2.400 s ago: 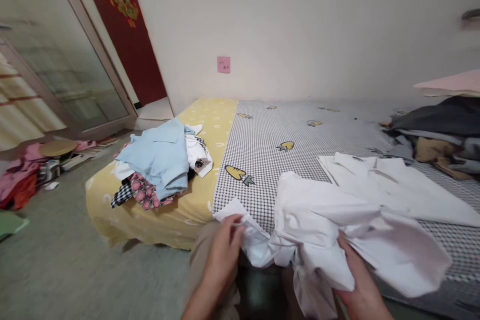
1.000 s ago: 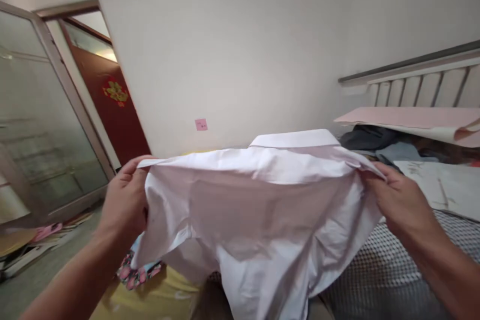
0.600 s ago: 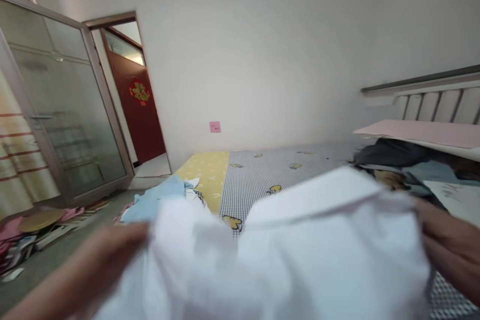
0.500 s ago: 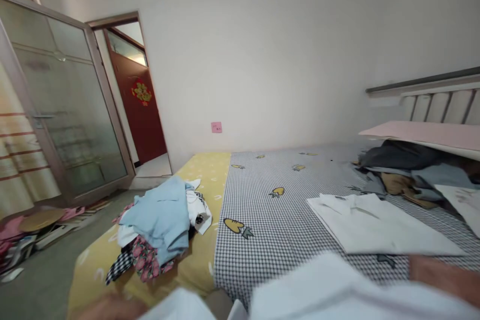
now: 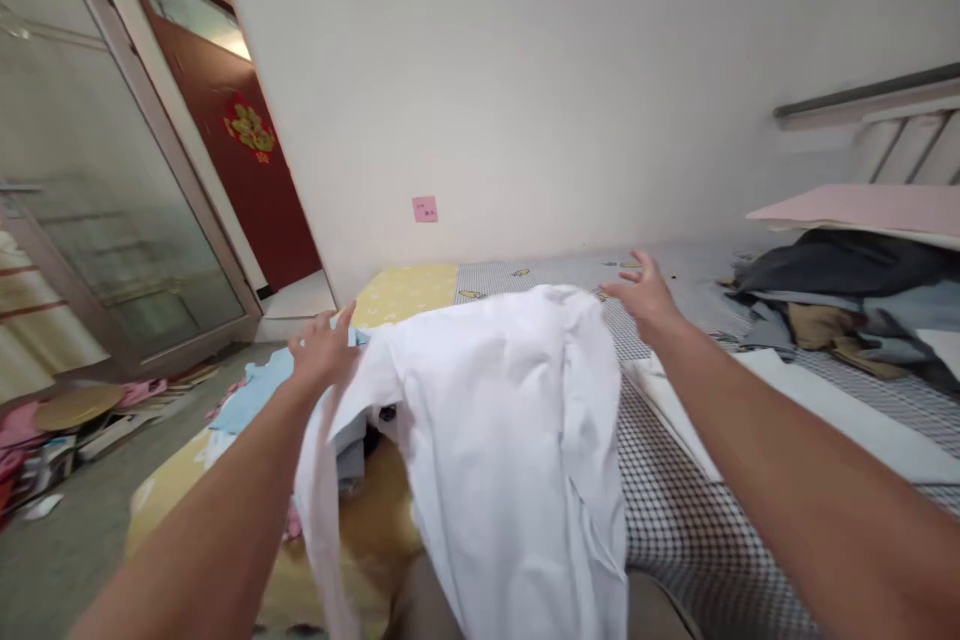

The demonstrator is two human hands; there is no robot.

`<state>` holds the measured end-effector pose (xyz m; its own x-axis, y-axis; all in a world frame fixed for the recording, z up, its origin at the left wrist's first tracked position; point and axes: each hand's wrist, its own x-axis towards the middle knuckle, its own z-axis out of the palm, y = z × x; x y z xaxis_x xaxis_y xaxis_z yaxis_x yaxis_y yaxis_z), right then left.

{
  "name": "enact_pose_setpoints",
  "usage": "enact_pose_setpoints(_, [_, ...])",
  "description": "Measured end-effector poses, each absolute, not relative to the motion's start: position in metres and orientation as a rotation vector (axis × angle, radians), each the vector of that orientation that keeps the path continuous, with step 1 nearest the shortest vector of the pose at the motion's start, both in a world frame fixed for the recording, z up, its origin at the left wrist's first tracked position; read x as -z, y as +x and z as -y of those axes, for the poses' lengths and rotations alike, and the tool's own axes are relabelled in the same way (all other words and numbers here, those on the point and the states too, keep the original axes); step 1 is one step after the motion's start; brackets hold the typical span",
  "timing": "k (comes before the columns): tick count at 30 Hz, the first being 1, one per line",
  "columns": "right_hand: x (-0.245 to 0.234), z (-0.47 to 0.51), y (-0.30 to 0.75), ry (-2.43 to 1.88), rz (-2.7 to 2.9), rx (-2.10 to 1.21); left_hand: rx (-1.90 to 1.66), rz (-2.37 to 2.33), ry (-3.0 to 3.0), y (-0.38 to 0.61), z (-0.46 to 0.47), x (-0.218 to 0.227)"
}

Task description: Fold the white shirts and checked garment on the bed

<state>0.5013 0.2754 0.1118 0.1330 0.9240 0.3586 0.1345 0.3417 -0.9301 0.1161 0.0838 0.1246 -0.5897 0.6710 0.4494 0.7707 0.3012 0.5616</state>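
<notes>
A white long-sleeved shirt (image 5: pixel 502 420) is spread out in front of me, over the bed edge and toward my lap, one sleeve hanging at the left. My left hand (image 5: pixel 326 350) is beside the shirt's left shoulder, fingers apart and raised. On the other side, my right hand (image 5: pixel 643 295) is stretched out past the shirt's right shoulder, fingers spread, with nothing in it. A folded white garment (image 5: pixel 810 405) lies on the checked sheet (image 5: pixel 667 510), partly hidden behind my right forearm.
A pile of clothes with a light blue garment (image 5: pixel 251 390) on top sits on the yellow part of the bed, behind my left arm. Dark folded clothes (image 5: pixel 817 265) lie at the right under a pink board (image 5: pixel 862 208). Books and a round brown item (image 5: pixel 79 407) are on the floor.
The white shirt has risen from the bottom edge and now spreads across the middle. Both hands have come up and forward and are apart from it. The view has tilted slightly down.
</notes>
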Motion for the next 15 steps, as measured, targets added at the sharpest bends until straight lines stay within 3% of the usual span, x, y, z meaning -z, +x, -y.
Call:
enact_pose_setpoints(3, [-0.063, -0.276, 0.491, -1.103, 1.305, -0.822, 0.738, 2.442, -1.498, 0.147, -0.096, -0.091])
enact_pose_setpoints(8, [0.071, -0.204, 0.541, -1.239, 1.287, -0.985, 0.694, 2.111, -2.051, 0.178, -0.012, 0.037])
enact_pose_setpoints(12, [0.160, -0.140, 0.579, -1.410, 1.194, -1.323, 1.158, 2.845, -1.715, 0.187, 0.053, 0.127])
enact_pose_setpoints(15, [0.188, -0.109, 0.578, -1.499, 1.376, -1.201, 1.030, 3.069, -1.423, 0.209, 0.060, 0.149])
